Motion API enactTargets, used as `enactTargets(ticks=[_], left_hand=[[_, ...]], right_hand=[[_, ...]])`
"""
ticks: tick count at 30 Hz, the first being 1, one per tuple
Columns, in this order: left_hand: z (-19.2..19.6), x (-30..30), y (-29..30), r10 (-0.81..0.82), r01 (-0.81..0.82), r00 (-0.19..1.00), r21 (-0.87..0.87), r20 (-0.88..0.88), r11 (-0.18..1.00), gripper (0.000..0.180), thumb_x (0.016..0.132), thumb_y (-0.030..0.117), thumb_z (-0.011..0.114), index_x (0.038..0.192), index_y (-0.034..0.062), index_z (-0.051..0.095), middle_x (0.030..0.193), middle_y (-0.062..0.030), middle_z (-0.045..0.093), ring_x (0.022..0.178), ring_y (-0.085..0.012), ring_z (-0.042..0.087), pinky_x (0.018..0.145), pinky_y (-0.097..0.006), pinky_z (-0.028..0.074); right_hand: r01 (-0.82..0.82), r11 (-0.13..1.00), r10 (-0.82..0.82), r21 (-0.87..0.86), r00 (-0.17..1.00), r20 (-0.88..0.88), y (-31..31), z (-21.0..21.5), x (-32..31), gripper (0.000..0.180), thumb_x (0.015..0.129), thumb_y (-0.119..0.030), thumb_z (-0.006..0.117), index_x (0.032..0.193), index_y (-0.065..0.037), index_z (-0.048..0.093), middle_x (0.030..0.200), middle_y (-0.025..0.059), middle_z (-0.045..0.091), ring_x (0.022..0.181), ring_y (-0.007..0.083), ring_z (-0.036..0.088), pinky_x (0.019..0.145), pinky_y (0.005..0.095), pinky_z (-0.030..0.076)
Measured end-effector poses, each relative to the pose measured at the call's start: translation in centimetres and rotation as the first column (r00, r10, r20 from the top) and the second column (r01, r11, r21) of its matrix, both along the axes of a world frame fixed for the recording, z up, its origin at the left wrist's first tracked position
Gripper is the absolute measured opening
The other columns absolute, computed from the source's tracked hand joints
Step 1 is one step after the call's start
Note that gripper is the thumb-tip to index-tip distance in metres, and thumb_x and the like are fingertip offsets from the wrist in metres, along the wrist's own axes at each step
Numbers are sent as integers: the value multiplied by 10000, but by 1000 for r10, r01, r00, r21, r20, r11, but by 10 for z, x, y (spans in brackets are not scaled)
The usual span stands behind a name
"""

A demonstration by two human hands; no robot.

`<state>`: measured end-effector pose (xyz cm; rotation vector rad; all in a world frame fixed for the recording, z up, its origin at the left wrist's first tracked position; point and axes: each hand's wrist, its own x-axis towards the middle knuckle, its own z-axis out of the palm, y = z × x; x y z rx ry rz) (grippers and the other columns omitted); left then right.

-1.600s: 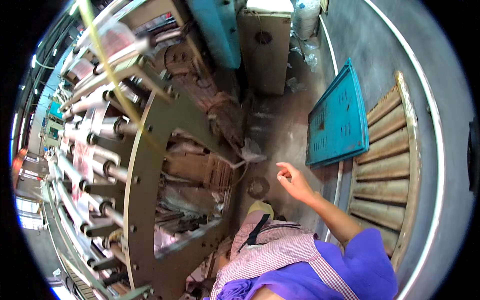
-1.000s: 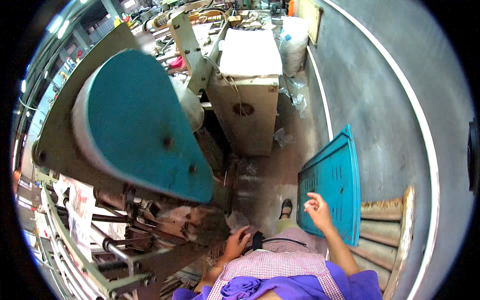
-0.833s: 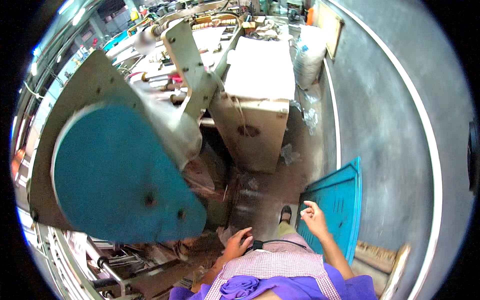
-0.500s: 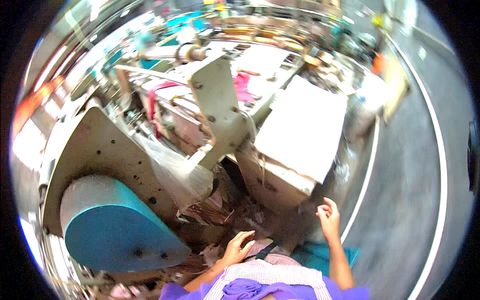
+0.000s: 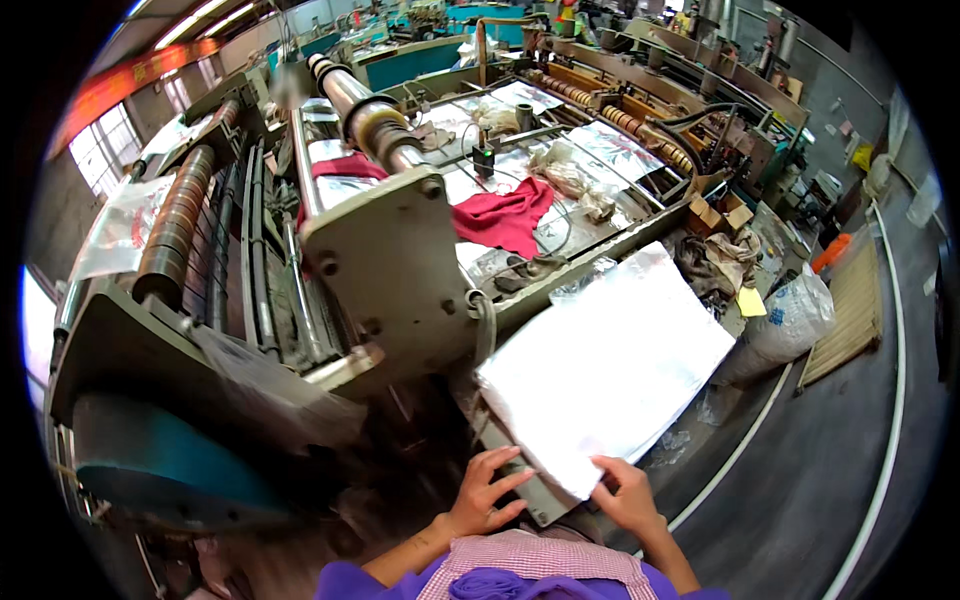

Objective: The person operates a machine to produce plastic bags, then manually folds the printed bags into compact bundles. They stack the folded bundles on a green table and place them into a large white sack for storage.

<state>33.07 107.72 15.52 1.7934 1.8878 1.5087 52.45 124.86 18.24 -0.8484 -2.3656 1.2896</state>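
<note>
- The stack of white sheets [image 5: 610, 365] lay on top of the cabinet [image 5: 543, 498], covering most of it and leaving a bare strip along the near left edge; glare hid how many layers there were.
- The right hand [image 5: 630, 492] was at the stack's near corner, thumb and forefinger bent towards each other at the sheets' edge; whether they had pinched it could not be told.
- The left hand [image 5: 482, 495] was at the cabinet's near left edge, fingers spread and thumb apart, gripping nothing visible; contact with the edge was unclear.
- Good handling seemed to call for a light fingertip hold at that corner, since thin sheets would probably crease under a hard squeeze.
- The left palm, laid flat near the left edge, would likely have kept the lower layers from sliding.
- Feeling for the layers before lifting looked wise, as shiny sheets might cling together.
- The cord [image 5: 487, 322] ran beside the far left corner, close to the machine plate [image 5: 395, 275], so the sheets were best kept clear of both.
</note>
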Motion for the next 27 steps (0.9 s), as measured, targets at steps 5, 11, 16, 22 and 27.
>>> enactTargets(ticks=[5,11,16,22,27], left_hand=[[-14,46,25,331,-326,943,-89,47,941,520,767,298,648,1195,26,537,1286,-210,448,1183,-365,432,990,-446,344],[21,122,89,639,-653,750,-40,-173,756,569,770,308,636,1253,49,487,1346,-193,399,1266,-386,347,1053,-532,223],[6,139,158,416,-649,705,-286,-575,705,409,748,297,663,1119,138,595,1277,-105,493,1254,-366,368,1025,-577,203],[-18,142,186,337,-687,623,-287,-706,668,392,844,343,510,1092,40,508,1234,-210,485,1186,-417,420,961,-548,289],[-25,134,161,304,-678,559,-214,-772,703,427,874,354,456,1107,-3,481,1197,-255,497,1136,-446,460,918,-541,346]], right_hand=[[-522,788,524,-327,847,-91,61,19,7,433,817,-112,686,1218,-22,551,903,87,644,712,125,618,644,246,496],[-451,841,373,-299,883,-285,165,25,61,360,841,-85,646,1179,7,561,803,66,633,688,88,601,607,229,481],[-136,951,28,-277,932,-362,259,19,101,362,845,-47,626,1192,4,534,807,53,633,688,86,604,629,218,487],[-94,954,-36,-286,906,-421,330,-2,125,346,848,-58,612,1183,0,543,779,38,607,631,72,554,580,228,458],[-187,982,172,16,867,-467,400,6,105,242,819,-68,600,1052,-1,605,793,83,610,644,204,601,594,305,479]])
